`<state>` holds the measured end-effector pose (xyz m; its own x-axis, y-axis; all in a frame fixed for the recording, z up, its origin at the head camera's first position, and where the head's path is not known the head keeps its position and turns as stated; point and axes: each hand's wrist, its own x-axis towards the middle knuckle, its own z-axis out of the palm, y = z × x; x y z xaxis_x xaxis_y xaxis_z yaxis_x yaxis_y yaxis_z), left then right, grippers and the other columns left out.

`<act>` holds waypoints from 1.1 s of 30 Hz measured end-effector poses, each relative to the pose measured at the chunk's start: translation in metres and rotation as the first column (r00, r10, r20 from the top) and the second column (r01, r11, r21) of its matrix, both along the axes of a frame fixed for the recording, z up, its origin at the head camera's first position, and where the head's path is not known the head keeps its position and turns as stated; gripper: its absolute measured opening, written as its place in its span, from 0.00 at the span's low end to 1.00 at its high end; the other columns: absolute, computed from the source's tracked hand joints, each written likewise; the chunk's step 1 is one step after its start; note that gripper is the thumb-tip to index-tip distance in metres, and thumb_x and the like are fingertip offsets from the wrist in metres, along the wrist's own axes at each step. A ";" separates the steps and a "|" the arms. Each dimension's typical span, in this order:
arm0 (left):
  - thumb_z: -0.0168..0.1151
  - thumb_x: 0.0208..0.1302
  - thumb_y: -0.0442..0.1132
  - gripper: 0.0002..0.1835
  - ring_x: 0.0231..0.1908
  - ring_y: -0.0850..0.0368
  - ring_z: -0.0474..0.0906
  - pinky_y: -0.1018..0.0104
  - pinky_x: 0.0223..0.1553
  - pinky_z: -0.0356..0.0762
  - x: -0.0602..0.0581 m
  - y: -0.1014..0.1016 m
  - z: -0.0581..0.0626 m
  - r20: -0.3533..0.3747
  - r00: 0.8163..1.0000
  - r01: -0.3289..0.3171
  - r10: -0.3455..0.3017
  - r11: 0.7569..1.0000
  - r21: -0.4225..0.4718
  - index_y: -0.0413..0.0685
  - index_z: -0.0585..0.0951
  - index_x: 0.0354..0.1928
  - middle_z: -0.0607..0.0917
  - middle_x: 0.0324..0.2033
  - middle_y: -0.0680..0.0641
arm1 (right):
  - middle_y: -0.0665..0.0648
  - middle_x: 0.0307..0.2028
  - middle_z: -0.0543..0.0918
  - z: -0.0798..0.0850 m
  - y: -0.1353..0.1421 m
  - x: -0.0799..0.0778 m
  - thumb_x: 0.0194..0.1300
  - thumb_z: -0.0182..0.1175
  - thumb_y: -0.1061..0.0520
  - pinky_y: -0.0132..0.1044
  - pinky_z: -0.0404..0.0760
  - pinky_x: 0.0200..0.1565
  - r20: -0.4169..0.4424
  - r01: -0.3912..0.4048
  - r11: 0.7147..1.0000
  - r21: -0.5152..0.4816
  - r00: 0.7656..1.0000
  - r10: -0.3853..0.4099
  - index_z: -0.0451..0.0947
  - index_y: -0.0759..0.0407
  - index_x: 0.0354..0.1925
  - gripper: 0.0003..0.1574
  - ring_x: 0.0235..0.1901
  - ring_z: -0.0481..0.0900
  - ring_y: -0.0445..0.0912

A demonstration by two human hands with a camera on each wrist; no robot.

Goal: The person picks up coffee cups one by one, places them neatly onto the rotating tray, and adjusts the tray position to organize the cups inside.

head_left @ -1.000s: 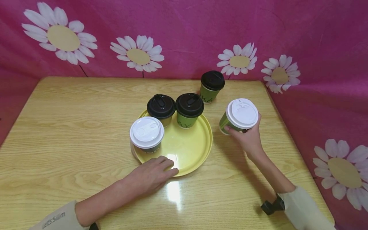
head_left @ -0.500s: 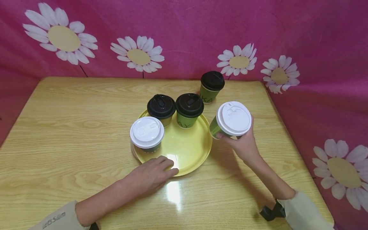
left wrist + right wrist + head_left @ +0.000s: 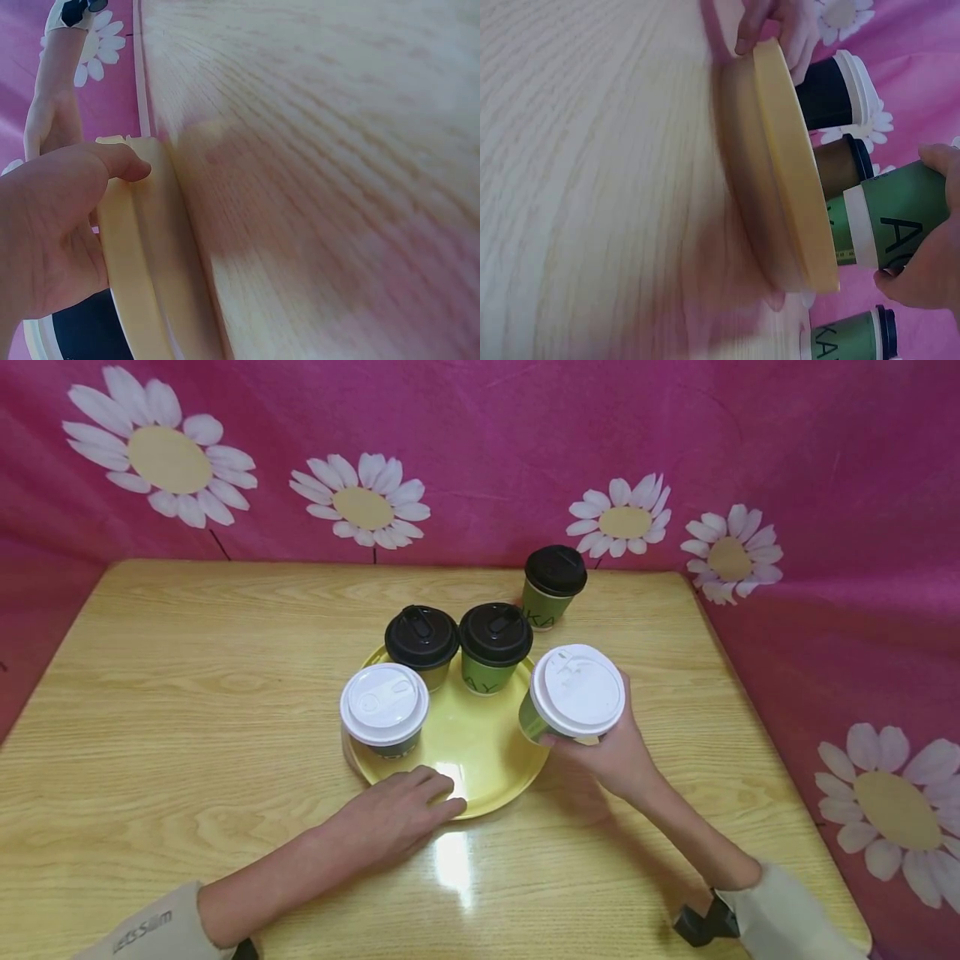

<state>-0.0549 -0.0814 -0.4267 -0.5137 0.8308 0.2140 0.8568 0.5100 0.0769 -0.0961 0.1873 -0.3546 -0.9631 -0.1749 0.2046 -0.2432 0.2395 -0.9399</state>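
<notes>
My right hand (image 3: pixel 622 756) grips a green paper coffee cup (image 3: pixel 907 202) with a white lid (image 3: pixel 581 689). The cup is tilted and hangs over the right part of a round yellow tray (image 3: pixel 480 756); the right wrist view shows its base off the tray. At the tray's near edge my left hand (image 3: pixel 405 806) pinches the rim, thumb (image 3: pixel 124 161) outside and fingers inside. On the tray stand a dark cup with a white lid (image 3: pixel 384 706) at left, a brown cup with a black lid (image 3: pixel 422 639) behind it, and a green black-lidded cup (image 3: pixel 491 647) at the back.
Another green cup with a black lid (image 3: pixel 551 589) stands on the wooden table (image 3: pixel 225 693) behind the tray, to the right. A pink cloth with printed daisies (image 3: pixel 487 460) hangs along the back and sides.
My right hand has carried the white-lidded green cup leftward and nearer, from beside the tray to over its right side. The left hand stays on the rim; the other cups have not moved.
</notes>
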 end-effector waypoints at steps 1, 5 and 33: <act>0.57 0.60 0.38 0.09 0.41 0.53 0.71 0.63 0.35 0.76 0.000 0.000 0.000 0.000 1.000 0.001 -0.001 1.000 -0.001 0.53 0.74 0.43 0.72 0.37 0.51 | 0.58 0.58 0.64 0.000 -0.001 0.001 0.38 0.70 0.74 0.42 0.56 0.63 0.004 -0.006 1.000 0.017 1.000 0.006 0.48 0.60 0.64 0.60 0.58 0.63 0.46; 0.57 0.60 0.38 0.09 0.41 0.53 0.72 0.63 0.35 0.76 -0.001 0.000 0.000 -0.007 1.000 0.002 -0.002 1.000 0.001 0.53 0.75 0.43 0.73 0.37 0.51 | 0.58 0.58 0.65 -0.001 -0.006 0.003 0.37 0.71 0.72 0.45 0.55 0.63 0.033 -0.036 0.998 0.044 0.999 0.034 0.48 0.62 0.63 0.60 0.58 0.63 0.47; 0.58 0.58 0.39 0.10 0.41 0.54 0.74 0.63 0.34 0.77 0.000 0.001 -0.001 -0.051 0.999 -0.017 0.015 1.000 -0.025 0.53 0.75 0.43 0.75 0.40 0.50 | 0.57 0.57 0.67 -0.007 -0.035 0.010 0.35 0.74 0.69 0.47 0.59 0.61 0.112 -0.204 0.977 0.067 0.974 0.196 0.50 0.61 0.63 0.61 0.56 0.66 0.49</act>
